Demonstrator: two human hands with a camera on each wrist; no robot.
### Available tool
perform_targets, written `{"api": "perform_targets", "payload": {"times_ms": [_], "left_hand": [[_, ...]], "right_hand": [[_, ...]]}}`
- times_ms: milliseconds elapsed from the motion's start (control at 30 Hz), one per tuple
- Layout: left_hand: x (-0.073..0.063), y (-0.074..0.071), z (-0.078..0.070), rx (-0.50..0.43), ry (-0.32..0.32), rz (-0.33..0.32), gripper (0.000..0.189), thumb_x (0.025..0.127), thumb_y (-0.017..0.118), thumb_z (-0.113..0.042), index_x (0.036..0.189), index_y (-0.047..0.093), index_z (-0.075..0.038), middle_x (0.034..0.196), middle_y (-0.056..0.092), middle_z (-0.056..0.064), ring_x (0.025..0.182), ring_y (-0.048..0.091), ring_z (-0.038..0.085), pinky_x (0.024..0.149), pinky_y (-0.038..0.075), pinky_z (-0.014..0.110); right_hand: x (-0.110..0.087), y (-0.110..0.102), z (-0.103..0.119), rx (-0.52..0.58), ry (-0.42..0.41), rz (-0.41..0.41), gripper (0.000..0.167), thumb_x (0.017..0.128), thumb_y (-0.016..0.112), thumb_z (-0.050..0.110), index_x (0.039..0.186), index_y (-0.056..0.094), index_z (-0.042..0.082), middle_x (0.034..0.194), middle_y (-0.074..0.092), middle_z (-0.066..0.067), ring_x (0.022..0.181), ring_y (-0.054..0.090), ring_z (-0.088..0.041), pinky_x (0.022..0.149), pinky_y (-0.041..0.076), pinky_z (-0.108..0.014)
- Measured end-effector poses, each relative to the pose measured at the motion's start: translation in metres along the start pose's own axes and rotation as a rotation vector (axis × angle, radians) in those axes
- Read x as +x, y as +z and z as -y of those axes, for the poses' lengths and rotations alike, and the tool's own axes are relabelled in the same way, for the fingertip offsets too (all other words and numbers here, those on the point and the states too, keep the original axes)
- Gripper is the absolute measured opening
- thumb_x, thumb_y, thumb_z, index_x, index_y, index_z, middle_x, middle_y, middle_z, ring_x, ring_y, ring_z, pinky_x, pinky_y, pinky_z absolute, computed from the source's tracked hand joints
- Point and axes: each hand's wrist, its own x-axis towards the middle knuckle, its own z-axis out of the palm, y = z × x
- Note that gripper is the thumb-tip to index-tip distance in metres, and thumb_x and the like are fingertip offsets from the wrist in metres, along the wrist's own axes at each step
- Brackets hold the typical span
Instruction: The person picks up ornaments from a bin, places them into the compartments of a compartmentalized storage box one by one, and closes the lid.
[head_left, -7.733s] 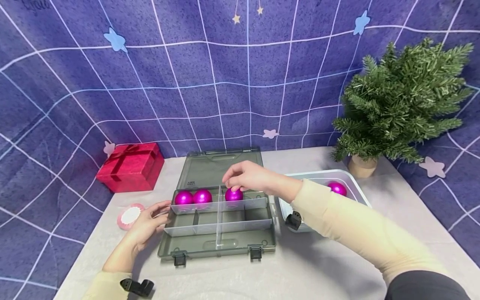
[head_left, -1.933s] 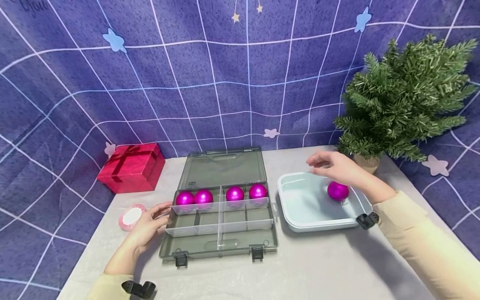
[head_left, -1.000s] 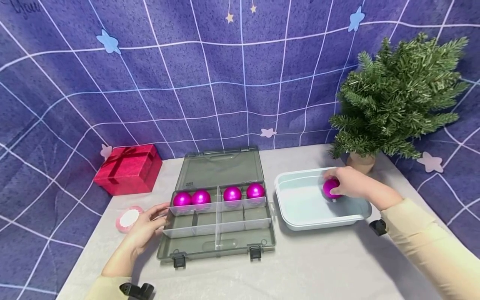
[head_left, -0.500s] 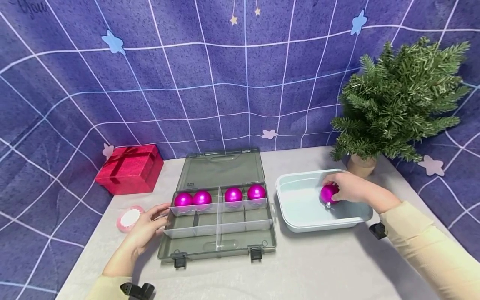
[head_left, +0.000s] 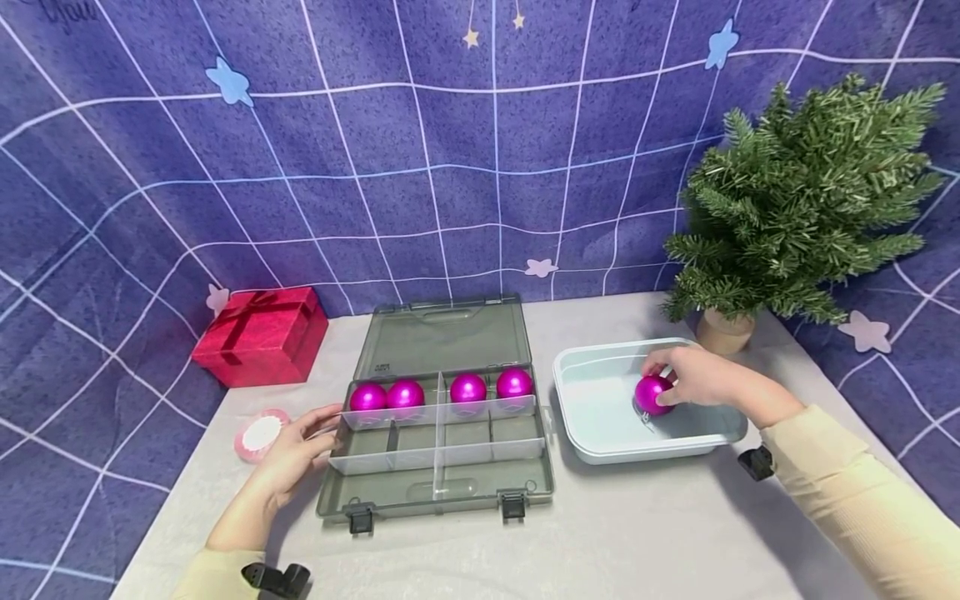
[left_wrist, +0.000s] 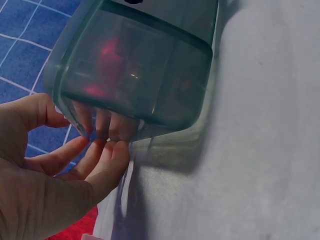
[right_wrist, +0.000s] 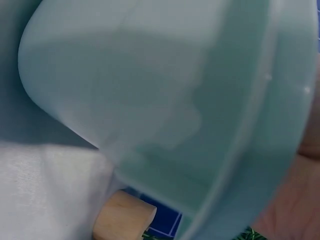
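In the head view, my right hand (head_left: pixel 693 379) holds a shiny magenta Christmas bauble (head_left: pixel 651 395) between thumb and fingers, inside the pale blue tray (head_left: pixel 600 452). The bauble's silver cap points toward the front. In the right wrist view the tray wall (right_wrist: pixel 150 90) hides the bauble and most of the hand. My left hand (head_left: pixel 292 458) rests its fingertips against the left side of the grey see-through compartment box (head_left: pixel 480 479). The left wrist view shows those fingers (left_wrist: pixel 107 160) loosely bent at the box wall. Several magenta baubles (head_left: pixel 468 389) sit in the box's back row.
The box lid (head_left: pixel 442 342) lies folded open behind it. A red gift box (head_left: pixel 258 337) and a pink ribbon roll (head_left: pixel 261 435) lie on the left. A small artificial tree (head_left: pixel 802 208) stands behind the tray at right. A purple cloth (head_left: pixel 420 167) hangs behind.
My right hand put a fourth bauble in the box's back right, then returned to the tray and took hold of the one there, shifting it left and frontward. My left hand stays put.
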Motion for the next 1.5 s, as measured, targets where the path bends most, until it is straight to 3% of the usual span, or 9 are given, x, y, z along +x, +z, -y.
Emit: {"api": "perform_targets", "payload": {"times_ms": [267,667,833,1100,1267,1500], "left_hand": [[-0.002,0.001,-0.001,0.008,-0.002,-0.007,0.060,0.096,0.051,0.003,0.152,0.032,0.010,0.150,0.038,0.035,0.104,0.061,0.012,0.086,0.053,0.033],[-0.003,0.000,0.000,0.020,-0.002,-0.009,0.060,0.097,0.052,0.002,0.153,0.031,0.011,0.150,0.037,0.035,0.104,0.061,0.011,0.084,0.053,0.032],[-0.003,-0.001,-0.001,0.026,-0.004,-0.016,0.060,0.096,0.052,0.003,0.153,0.032,0.010,0.150,0.038,0.035,0.105,0.061,0.011,0.084,0.053,0.032],[-0.001,-0.001,0.000,0.030,-0.004,-0.007,0.061,0.095,0.052,0.003,0.152,0.033,0.009,0.150,0.038,0.034,0.107,0.060,0.013,0.086,0.052,0.032],[0.000,0.000,0.000,0.036,-0.007,-0.012,0.059,0.096,0.053,0.002,0.152,0.035,0.009,0.151,0.039,0.033,0.110,0.059,0.011,0.088,0.052,0.032],[-0.002,0.000,-0.001,0.043,-0.011,-0.018,0.060,0.096,0.053,0.001,0.152,0.035,0.009,0.151,0.039,0.033,0.111,0.058,0.010,0.088,0.051,0.033]], "right_hand": [[-0.003,-0.003,0.005,0.014,-0.009,-0.009,0.035,0.077,0.084,0.010,0.108,0.070,0.001,0.098,0.070,-0.006,0.086,0.067,-0.021,0.076,0.055,-0.038],[0.006,-0.025,0.045,0.258,-0.055,-0.122,0.038,0.083,0.083,0.008,0.117,0.068,0.003,0.116,0.069,-0.013,0.103,0.069,-0.034,0.080,0.058,-0.032],[0.023,-0.028,0.076,0.396,-0.113,-0.157,0.041,0.085,0.081,0.005,0.122,0.066,0.001,0.124,0.067,-0.016,0.110,0.067,-0.034,0.087,0.057,-0.036],[0.060,-0.017,0.132,0.598,-0.220,-0.144,0.043,0.086,0.080,0.003,0.126,0.064,0.000,0.123,0.066,-0.015,0.111,0.067,-0.033,0.092,0.055,-0.039],[0.079,-0.002,0.163,0.651,-0.272,-0.137,0.042,0.085,0.081,0.004,0.124,0.065,0.001,0.120,0.067,-0.013,0.111,0.067,-0.030,0.098,0.052,-0.039],[0.098,0.021,0.195,0.712,-0.267,-0.100,0.042,0.085,0.082,0.006,0.123,0.067,0.007,0.120,0.068,-0.007,0.110,0.066,-0.025,0.102,0.049,-0.040]]}}
